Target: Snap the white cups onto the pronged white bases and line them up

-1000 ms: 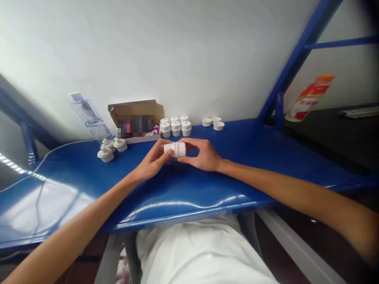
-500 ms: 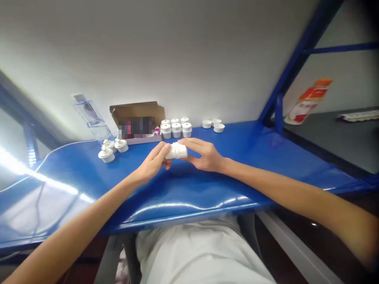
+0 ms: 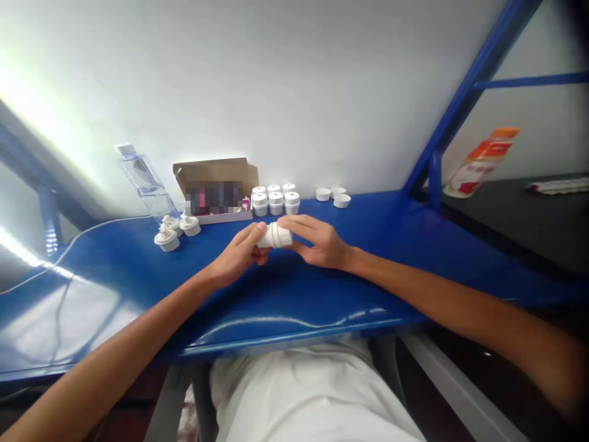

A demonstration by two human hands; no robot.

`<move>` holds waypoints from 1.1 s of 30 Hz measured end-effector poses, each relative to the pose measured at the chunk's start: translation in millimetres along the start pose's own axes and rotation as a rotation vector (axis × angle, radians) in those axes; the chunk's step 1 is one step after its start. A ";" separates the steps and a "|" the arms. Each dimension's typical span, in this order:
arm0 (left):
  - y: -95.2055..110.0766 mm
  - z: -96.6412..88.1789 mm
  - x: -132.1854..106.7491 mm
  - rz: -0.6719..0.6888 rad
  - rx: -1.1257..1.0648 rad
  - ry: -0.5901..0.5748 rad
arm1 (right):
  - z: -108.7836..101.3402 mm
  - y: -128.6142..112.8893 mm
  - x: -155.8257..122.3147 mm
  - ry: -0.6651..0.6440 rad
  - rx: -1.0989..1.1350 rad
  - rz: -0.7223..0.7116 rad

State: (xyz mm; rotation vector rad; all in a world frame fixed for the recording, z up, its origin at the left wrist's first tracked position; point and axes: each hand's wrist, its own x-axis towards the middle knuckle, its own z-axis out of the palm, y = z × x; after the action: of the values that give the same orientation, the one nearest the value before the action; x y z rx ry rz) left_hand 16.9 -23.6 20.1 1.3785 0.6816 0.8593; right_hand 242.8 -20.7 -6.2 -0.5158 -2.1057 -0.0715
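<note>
Both hands grip one white plastic cylindrical housing (image 3: pixel 275 236), held sideways above the blue table (image 3: pixel 294 301). My left hand (image 3: pixel 240 252) is closed around its left end, the thumb along the top. The fingers and thumb of my right hand (image 3: pixel 322 242) pinch its right end. Ridged rings run round its middle. Beyond the hands, several similar white housings (image 3: pixel 275 201) stand upright in two rows. Three shallow white cups (image 3: pixel 341 201) sit to their right. On the left are three white round parts (image 3: pixel 167 239) with small fittings on top.
An opened cardboard box (image 3: pixel 216 169) with blurred contents stands near the wall, beside a clear bottle (image 3: pixel 151 187). A white cable (image 3: pixel 87 230) crosses the table's left side. Blue frame posts (image 3: pixel 435 178) rise at the right, with an orange-capped bottle (image 3: pixel 478 162) past them.
The hands and the white housing stay almost in place, with the grip about the same. The whole view has shifted very slightly and the wall looks brighter.
</note>
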 end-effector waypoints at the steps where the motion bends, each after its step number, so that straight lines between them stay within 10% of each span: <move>1: -0.4 -0.7 -0.1 0.009 0.027 0.001 | 0.6 -0.1 -0.3 -0.001 0.005 0.004; 8: -0.1 -4.7 -0.9 0.169 0.302 -0.043 | 1.4 -5.4 -0.8 0.038 0.053 0.120; 18: 9.7 -4.8 -8.0 0.547 0.771 -0.007 | 0.1 -11.9 4.8 -0.097 0.555 0.662; 26: 6.4 -6.2 -2.3 0.117 0.387 -0.021 | 2.0 -11.7 4.3 0.027 0.496 0.657; 33: 7.9 -8.3 -3.5 0.528 0.839 0.024 | -1.6 7.1 6.2 -0.013 0.423 0.794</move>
State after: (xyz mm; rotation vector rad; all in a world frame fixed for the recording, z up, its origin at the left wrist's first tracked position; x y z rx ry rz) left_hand 7.2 -22.1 26.9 2.3758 0.7430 1.0493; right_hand 243.8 -12.5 -1.2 -1.0376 -1.7188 0.8081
